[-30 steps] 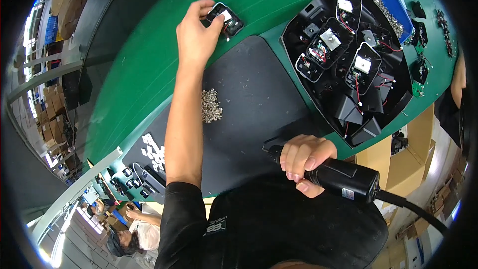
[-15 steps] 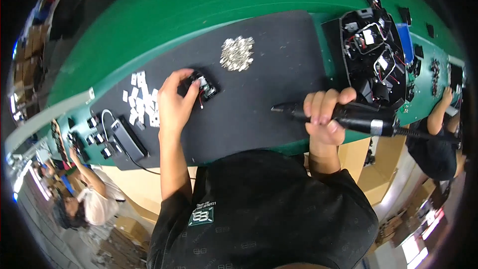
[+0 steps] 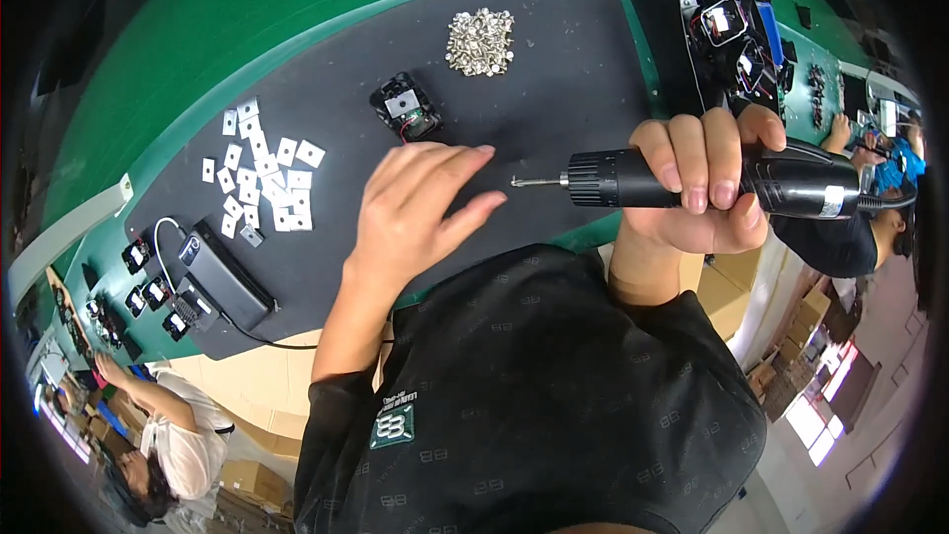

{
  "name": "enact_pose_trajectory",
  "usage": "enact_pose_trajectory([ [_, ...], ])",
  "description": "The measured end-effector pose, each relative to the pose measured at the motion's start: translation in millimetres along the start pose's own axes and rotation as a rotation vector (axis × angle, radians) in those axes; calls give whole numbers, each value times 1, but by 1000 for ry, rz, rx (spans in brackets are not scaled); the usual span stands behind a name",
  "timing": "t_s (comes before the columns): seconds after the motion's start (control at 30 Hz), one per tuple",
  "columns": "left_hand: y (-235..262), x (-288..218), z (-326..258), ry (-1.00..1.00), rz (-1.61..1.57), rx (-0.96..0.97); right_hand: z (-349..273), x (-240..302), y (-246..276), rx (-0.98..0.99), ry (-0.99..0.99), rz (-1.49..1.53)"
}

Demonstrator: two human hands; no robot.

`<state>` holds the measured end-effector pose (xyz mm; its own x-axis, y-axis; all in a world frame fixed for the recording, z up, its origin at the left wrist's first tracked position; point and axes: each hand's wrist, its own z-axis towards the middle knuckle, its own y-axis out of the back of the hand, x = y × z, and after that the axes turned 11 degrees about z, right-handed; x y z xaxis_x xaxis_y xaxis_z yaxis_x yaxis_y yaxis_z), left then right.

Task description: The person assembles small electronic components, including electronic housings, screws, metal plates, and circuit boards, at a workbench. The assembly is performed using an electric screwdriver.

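Observation:
In my right hand (image 3: 700, 173) is a black electric screwdriver (image 3: 603, 179), held level with the fingers wrapped round its body. Its thin metal bit (image 3: 542, 181) points left; something small and bright is at its tip, too small to name. My left hand (image 3: 415, 213) is held just left of the bit, thumb and fingers apart, nothing visible between them. Beyond that hand, a small black device part (image 3: 406, 107) lies on the dark mat (image 3: 554, 69), with a light metal plate on top and a red wire. A pile of silvery screws (image 3: 480, 42) sits farther back.
Many pale plates with holes (image 3: 259, 163) are scattered on the mat's left. Near them lie a black power pack (image 3: 229, 277) with a cable and several small black parts (image 3: 153, 292). A black bin of parts (image 3: 682, 40) stands at the right. Other people work at both sides.
My left hand has let go of the black device part and moved right, close to the bit. The screwdriver has been lifted nearer to me. The view has shifted somewhat.

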<state>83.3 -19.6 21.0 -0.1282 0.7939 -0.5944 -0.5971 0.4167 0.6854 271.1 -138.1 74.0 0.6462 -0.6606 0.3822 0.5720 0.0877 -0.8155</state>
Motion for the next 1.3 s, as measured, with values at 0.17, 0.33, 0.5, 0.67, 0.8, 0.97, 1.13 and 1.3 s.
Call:
enact_pose_trajectory([
  [0.17,-13,-1,-4,17,-283,-12,1,-5,-7,11,-57,17],
  [0.33,-13,6,-6,-59,-323,-43,1,-11,-9,3,-98,19],
  [0.5,-9,9,-9,-23,-297,-9,-2,-15,-8,3,-104,-4],
  [0.67,-7,8,-7,16,-224,-14,-3,-15,-2,41,-125,-29],
  [0.8,-6,8,-6,-6,-156,-2,-3,-16,4,103,-139,-40],
  [0.97,-5,10,-3,-26,-153,44,-2,-16,9,136,-142,-21],
  [1.13,-10,9,-5,1,-142,35,-3,-16,9,85,-115,-60],
  [1.3,-14,10,-6,44,-192,-41,-1,-18,11,128,-125,-61],
])
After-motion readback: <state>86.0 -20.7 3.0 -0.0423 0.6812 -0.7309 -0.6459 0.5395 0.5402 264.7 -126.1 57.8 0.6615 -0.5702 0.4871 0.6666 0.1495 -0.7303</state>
